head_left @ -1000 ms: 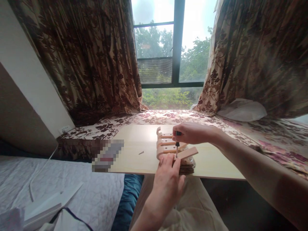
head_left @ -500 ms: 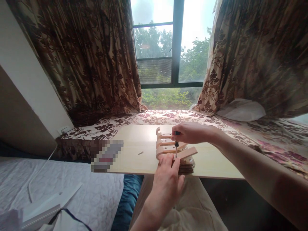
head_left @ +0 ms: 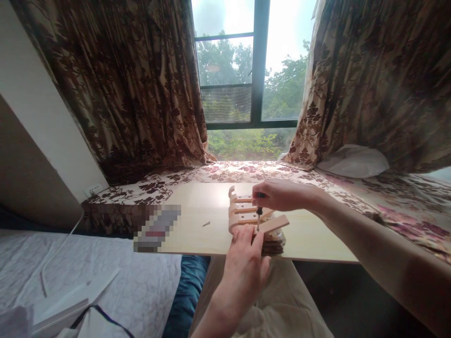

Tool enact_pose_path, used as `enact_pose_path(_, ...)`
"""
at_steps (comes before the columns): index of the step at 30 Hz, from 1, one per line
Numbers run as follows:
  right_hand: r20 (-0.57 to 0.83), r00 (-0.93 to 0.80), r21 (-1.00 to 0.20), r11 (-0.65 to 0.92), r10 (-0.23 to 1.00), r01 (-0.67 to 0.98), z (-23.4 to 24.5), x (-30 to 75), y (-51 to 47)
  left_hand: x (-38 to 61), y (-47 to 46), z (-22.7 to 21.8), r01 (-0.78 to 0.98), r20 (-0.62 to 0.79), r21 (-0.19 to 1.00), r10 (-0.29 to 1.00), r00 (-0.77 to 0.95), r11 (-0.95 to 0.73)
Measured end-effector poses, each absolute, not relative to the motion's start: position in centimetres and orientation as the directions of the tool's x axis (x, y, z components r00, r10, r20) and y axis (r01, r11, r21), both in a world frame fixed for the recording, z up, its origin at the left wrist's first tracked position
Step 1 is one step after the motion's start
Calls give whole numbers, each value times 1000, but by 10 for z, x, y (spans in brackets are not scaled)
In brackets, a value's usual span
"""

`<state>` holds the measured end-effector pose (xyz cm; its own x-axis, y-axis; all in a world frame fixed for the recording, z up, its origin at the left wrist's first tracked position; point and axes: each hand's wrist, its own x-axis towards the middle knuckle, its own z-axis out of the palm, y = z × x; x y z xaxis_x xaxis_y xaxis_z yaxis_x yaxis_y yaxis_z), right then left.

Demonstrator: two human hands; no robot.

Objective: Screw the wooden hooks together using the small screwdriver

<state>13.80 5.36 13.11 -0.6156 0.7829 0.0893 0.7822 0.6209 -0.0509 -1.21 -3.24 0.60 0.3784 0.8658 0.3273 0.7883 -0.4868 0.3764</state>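
My right hand is closed around the dark handle of a screwdriver, which stands upright. Its tip meets the near part of a light wooden rack with curved hook-like ends, at a spot that looks like a screw head. Just left of the tip, my left hand holds the rack's near end, fingers pressed over it and thumb lower at the right. A flat wooden strip juts out to the right at an angle. Beneath it sits a brown layered stack, apparently in clear plastic.
A pale board lies across my lap, bearing a loose screw and a pixelated item. Behind are a floral-covered ledge, a window and curtains. At left, a quilted bed holds white pieces and a dark strap.
The screwdriver's handle has shifted very slightly to the right with my right hand. My left hand and the rack look unmoved.
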Motion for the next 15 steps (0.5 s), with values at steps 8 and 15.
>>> enact_pose_path(8,97,-615,-74,622,783,780,127,136,51,-11,-32,4,793,374,361,855,358,-490)
enact_pose_path(15,135,-538,-21,545,832,838,122,129,46,-7,-36,-13,847,417,268,848,328,-459)
